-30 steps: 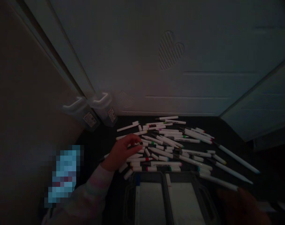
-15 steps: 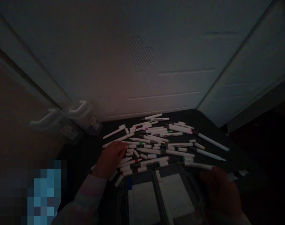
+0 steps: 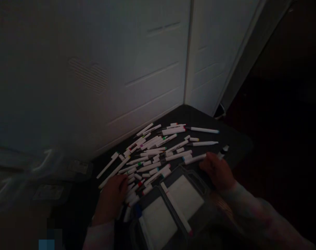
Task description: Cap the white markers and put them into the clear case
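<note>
Many white markers (image 3: 177, 155) with coloured ends and several loose caps lie scattered over a dark table. My left hand (image 3: 111, 197) rests at the left edge of the pile. Its fingers are curled down together beside some caps, and what is under the fingertips is hidden. My right hand (image 3: 219, 172) has its fingers closed at the right end of a white marker (image 3: 195, 159) lying near the case. Between my forearms is an open plastic case (image 3: 182, 170) with pale panels inside. A white marker (image 3: 176, 208) lies along its middle, and a blue-ended marker (image 3: 138, 210) at its left side.
A pale panelled wall (image 3: 147, 69) with embossed hearts rises behind the dark table (image 3: 233, 139). Two clear plastic containers (image 3: 79, 166) with labels stand at the left. A black-and-white item (image 3: 223, 151) lies beyond my right hand. The scene is very dim.
The view has swung to the right, so the wall corner and the table's right edge show more. Both hands stay at about the same places by the markers.
</note>
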